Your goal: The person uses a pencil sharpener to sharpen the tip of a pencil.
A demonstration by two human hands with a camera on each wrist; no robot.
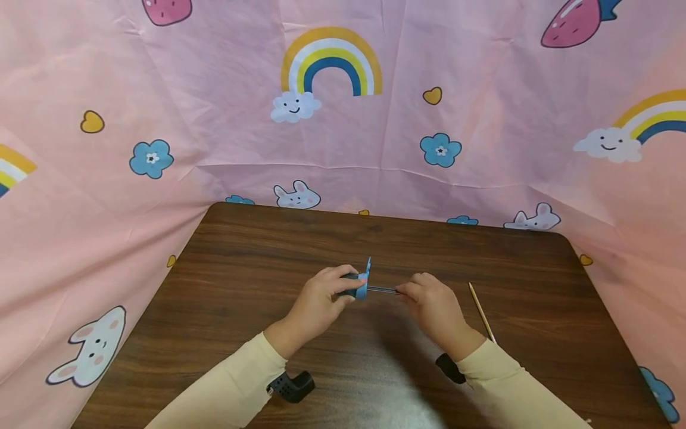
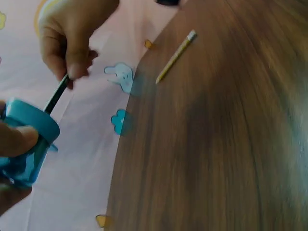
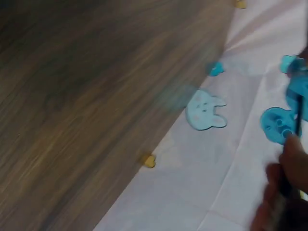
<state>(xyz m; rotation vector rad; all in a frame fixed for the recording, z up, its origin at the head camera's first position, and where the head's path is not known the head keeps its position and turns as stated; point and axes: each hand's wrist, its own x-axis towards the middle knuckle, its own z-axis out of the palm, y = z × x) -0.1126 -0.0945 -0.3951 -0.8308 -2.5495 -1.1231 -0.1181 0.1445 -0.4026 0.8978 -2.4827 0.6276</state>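
Note:
My left hand [image 1: 316,301] grips a small blue pencil sharpener [image 1: 362,286] with a see-through body, held sideways above the table. Its flip lid [image 3: 278,125] stands open and is shaped like an animal's face. From the right, my right hand [image 1: 431,304] pinches a thin dark pencil [image 1: 382,289] between thumb and fingers. The pencil's far end meets the sharpener's mouth; how deep it sits is hidden. Seen from the left wrist, the pencil [image 2: 57,94] slants up from the blue rim to the right hand [image 2: 72,36].
A yellow pencil [image 1: 481,310] with a pale end lies on the dark wooden table [image 1: 257,250], right of my right hand. Pink cloth [image 1: 225,71] with rainbows and rabbits hangs along the table's back and sides. Black wrist cameras [image 1: 292,386] sit under the sleeves.

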